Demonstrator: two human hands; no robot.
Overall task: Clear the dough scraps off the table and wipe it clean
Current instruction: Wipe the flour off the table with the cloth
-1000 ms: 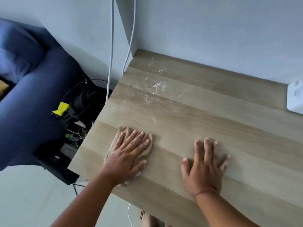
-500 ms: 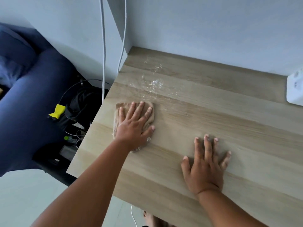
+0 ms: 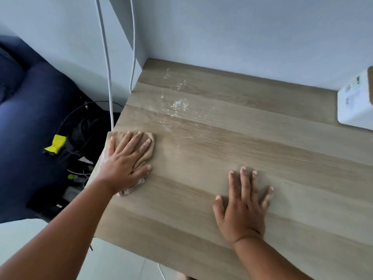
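Two hands lie flat on our light wooden bench, and we compare them with one second ago. Our left hand, fingers straight and spread, presses the small beige cloth; it has pushed this cloth from the near part toward 12 o'clock, along the left edge. Our right hand has stayed where it was, open and empty, palm down, only supporting us.

We judge that the wiping is advancing toward the white powdery dough residue, which remains at 1 o'clock from the cloth, near the back corner and not yet touched.

The cloth looks soft and wrinkled. The bench is smooth, with long grain stripes. The residue is thin and scattered, so it should lift easily.
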